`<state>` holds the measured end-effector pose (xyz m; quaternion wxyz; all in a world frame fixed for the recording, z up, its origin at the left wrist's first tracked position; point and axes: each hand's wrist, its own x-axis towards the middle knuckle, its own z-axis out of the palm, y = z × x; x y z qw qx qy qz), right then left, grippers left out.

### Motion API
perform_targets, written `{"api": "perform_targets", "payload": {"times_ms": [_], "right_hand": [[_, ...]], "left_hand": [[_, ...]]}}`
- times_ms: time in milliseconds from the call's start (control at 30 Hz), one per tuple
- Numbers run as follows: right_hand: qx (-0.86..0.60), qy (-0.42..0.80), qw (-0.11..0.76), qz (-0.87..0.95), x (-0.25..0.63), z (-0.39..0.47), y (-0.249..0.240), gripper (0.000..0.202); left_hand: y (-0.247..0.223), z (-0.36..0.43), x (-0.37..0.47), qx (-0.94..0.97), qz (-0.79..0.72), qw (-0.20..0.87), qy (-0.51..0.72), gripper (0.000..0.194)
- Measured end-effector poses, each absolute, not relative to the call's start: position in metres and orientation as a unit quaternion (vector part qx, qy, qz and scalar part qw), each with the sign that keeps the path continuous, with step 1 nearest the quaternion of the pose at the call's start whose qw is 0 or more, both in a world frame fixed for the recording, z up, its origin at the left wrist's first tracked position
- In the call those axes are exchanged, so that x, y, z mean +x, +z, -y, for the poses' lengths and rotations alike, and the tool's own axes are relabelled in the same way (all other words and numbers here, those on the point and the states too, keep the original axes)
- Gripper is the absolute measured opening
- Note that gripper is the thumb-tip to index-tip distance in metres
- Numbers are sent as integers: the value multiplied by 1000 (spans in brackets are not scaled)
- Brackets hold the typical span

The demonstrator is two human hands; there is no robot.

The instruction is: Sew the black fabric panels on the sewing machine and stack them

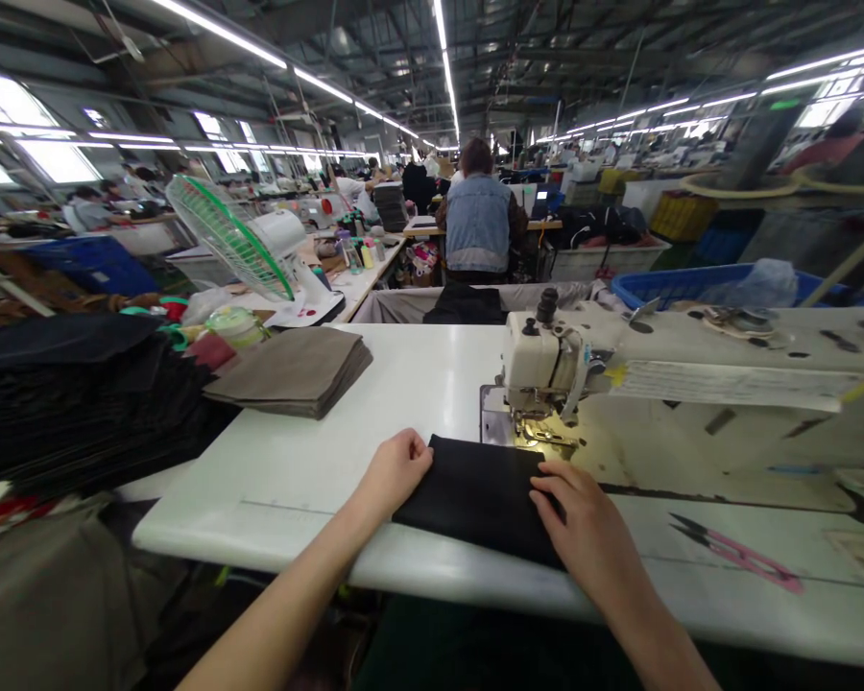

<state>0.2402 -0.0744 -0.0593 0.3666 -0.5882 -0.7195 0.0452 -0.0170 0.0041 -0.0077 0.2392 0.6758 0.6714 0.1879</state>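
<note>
A black piece of fabric [479,494] lies flat on the white sewing table [259,480], just in front of the sewing machine [543,360]. My left hand [401,465] pinches its upper left corner between thumb and fingers. At the upper right corner, my right hand [576,509] has its thumb and fingertips on the cloth's edge, fingers curled together. The fabric's far edge is close to the lit presser foot [547,437] but appears apart from it. Pink-handled thread snips [741,555] rest on the table to the right of my right hand.
A stack of grey-brown fabric pieces [292,369] sits at the table's left, beside a tall pile of dark cloth [79,393]. Behind them stands a green-rimmed fan [237,235]. A blue basket [698,283] is behind the machine; a person in a denim vest [478,221] sits ahead.
</note>
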Motion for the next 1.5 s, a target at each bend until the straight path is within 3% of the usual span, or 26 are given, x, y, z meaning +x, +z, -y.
{"api": "perform_targets", "payload": {"times_ms": [367, 433, 533, 600, 700, 867, 1000, 1200, 1500], "right_hand": [[-582, 32, 366, 725, 237, 75, -59, 23], [-559, 40, 361, 745, 233, 73, -58, 35], [-534, 68, 326, 777, 219, 67, -55, 56], [-559, 66, 304, 769, 205, 65, -54, 52], [-606, 29, 305, 734, 188, 65, -54, 39], [-606, 5, 318, 729, 204, 82, -62, 40], [-580, 21, 312, 752, 236, 92, -63, 35], [-562, 27, 309, 767, 238, 73, -58, 35], [-571, 4, 319, 756, 229, 49, -61, 30]], "left_hand": [[-2, 6, -9, 719, -671, 146, 107, 9], [0, 7, -10, 774, -618, 91, 104, 17], [0, 5, -8, 899, -424, 55, 91, 37], [-5, 5, -1, 923, -368, 73, 82, 40], [-21, 15, 14, 898, -424, 50, 110, 39], [-45, 32, 15, 884, -449, -5, 133, 58], [-39, 31, 16, 876, -467, 14, 115, 58], [-21, 17, 45, 933, -331, 99, 96, 58], [-22, -20, 36, 944, -304, 108, 75, 59]]}}
